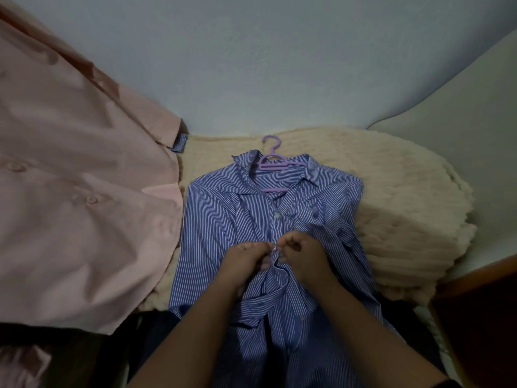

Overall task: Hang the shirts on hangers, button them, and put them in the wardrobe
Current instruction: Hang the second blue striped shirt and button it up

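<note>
Both hands, left hand (246,257) and right hand (300,254), pinch the striped shirt (218,219) placket, hanger (272,161) beyond.

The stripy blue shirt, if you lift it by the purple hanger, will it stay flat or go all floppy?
Probably floppy: the striped shirt already lies in wrinkles and folds on the fuzzy blanket. It looks thin, so likely light. The purple hanger inside the collar looks like stiff plastic, so the shoulders should keep their shape while the rest dangles.
</note>
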`<state>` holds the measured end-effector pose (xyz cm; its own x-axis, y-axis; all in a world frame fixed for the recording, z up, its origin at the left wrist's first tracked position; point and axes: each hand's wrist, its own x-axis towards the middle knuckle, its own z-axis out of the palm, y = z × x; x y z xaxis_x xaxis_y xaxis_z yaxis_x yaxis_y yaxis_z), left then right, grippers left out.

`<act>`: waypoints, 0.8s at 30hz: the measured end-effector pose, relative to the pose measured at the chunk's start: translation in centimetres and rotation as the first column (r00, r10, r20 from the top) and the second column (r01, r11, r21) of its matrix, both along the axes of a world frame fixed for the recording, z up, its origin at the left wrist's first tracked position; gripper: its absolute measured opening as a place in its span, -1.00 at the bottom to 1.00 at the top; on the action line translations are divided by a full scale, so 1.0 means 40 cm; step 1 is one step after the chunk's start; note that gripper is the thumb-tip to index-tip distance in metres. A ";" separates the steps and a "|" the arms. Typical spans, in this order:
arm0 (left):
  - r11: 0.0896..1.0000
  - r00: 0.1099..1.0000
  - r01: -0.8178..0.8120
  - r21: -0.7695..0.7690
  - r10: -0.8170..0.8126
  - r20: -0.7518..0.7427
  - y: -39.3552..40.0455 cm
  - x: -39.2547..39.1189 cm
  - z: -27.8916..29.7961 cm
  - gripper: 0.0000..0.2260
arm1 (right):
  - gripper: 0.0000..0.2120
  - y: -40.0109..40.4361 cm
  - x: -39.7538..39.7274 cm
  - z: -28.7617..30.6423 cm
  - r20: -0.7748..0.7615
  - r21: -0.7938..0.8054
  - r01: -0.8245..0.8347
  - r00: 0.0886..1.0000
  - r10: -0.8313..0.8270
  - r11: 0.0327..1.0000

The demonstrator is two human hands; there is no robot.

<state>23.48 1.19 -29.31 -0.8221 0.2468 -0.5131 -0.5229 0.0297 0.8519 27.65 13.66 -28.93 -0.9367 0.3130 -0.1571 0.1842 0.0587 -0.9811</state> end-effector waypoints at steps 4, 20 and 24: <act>0.999 0.999 0.028 0.036 -0.029 0.044 0.005 -0.006 0.007 -0.89 | -0.72 0.006 -0.006 0.002 0.028 -0.007 0.034 0.999 -0.033 0.999; 0.975 0.937 -0.046 -0.220 -0.035 -0.348 -0.013 0.093 0.033 -0.87 | -0.87 0.046 0.031 0.077 -0.109 0.267 0.139 0.988 -0.113 0.954; 0.983 0.953 -0.083 -0.165 0.029 -0.303 -0.011 0.079 0.037 -0.89 | -0.84 0.007 0.038 0.050 -0.045 0.381 0.072 0.997 -0.060 0.922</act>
